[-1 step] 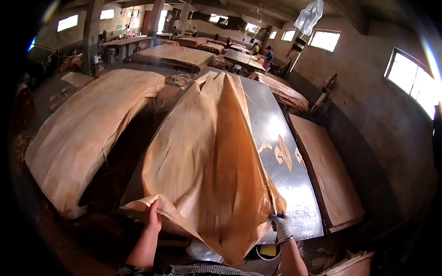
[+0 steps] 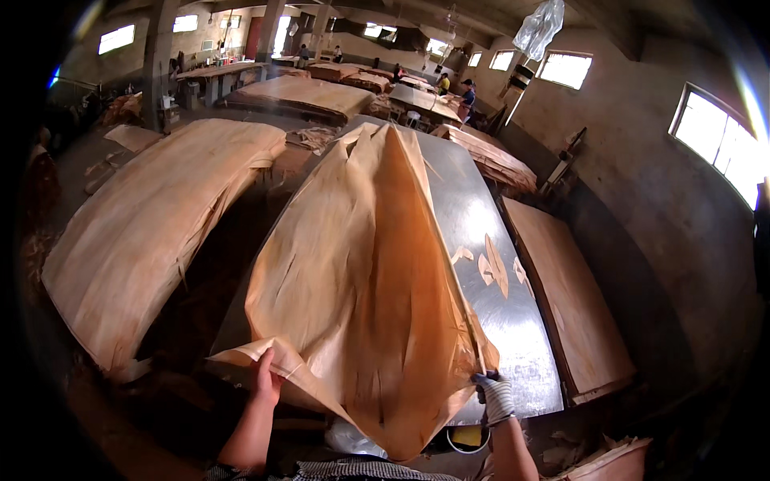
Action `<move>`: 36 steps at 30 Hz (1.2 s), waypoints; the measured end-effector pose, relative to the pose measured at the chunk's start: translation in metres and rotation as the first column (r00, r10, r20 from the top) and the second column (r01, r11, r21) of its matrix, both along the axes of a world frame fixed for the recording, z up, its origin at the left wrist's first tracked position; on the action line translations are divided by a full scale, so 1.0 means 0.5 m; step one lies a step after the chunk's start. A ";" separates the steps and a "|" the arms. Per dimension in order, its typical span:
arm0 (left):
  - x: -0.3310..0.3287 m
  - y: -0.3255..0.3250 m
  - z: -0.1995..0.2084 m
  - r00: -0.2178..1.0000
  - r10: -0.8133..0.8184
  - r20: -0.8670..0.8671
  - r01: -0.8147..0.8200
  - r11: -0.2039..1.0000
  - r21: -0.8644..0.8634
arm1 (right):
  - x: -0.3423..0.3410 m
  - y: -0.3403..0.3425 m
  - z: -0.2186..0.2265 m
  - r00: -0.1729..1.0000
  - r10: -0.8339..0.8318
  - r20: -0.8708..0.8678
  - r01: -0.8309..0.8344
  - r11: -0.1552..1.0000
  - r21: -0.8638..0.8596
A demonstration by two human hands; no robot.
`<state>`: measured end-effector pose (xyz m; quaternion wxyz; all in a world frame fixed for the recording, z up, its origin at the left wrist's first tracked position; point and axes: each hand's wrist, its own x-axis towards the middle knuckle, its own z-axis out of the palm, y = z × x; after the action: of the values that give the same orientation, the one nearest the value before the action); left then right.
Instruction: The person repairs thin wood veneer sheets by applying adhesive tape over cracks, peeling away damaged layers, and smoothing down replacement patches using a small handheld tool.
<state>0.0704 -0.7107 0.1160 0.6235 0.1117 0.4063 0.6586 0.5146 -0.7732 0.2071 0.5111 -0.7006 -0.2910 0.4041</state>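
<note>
A large, thin sheet of wood veneer (image 2: 361, 289) lies lengthwise along the grey metal tabletop (image 2: 513, 337), buckled into a long ridge that runs from the near edge to the far end, its near end hanging over the tabletop's edge. The left hand (image 2: 266, 377), bare, pinches the sheet's curled near-left corner, its grip closed on the veneer. The right hand (image 2: 495, 395), in a white work glove, clamps the near-right edge of the same sheet at the foot of the ridge. A few small veneer scraps (image 2: 491, 268) lie on the bare metal to the right. A stacked veneer pile (image 2: 152, 232) sits to the left, and another flat stack (image 2: 569, 297) to the right. Far back, more tables and people are seen under the windows
</note>
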 end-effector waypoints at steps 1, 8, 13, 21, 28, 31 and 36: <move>0.005 -0.003 0.034 1.000 0.009 0.006 -0.009 0.998 0.066 | 0.008 -0.014 0.027 0.999 -0.036 -0.026 0.037 0.999 0.035; -0.036 0.118 0.051 0.995 0.013 -0.098 0.003 0.986 0.164 | 0.094 0.046 0.188 0.994 -0.004 0.110 -0.008 0.994 0.107; -0.008 0.258 0.096 0.991 0.004 -0.135 0.026 0.974 0.225 | 0.159 0.191 0.235 0.994 0.049 0.103 -0.066 0.982 0.177; -0.039 0.070 -0.035 0.999 0.017 -0.041 -0.017 1.000 0.008 | 0.220 0.122 0.094 0.995 -0.091 0.038 0.084 0.985 0.151; -0.118 0.060 -0.200 0.997 0.003 0.080 0.006 0.994 -0.111 | 0.235 0.127 -0.022 0.979 -0.197 0.057 0.193 0.979 0.072; -0.147 0.068 -0.241 1.000 -0.003 -0.009 0.002 0.995 -0.104 | 0.233 0.167 -0.048 0.986 -0.166 0.023 0.162 0.980 0.111; -0.143 -0.031 -0.282 0.994 0.082 -0.076 -0.090 0.990 -0.112 | 0.237 0.068 -0.098 0.986 -0.163 0.046 0.165 0.986 -0.038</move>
<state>-0.0012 -0.7263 -0.0250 0.5851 0.0813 0.4698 0.6560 0.6329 -0.7394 0.1580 0.5216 -0.7411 -0.2347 0.3515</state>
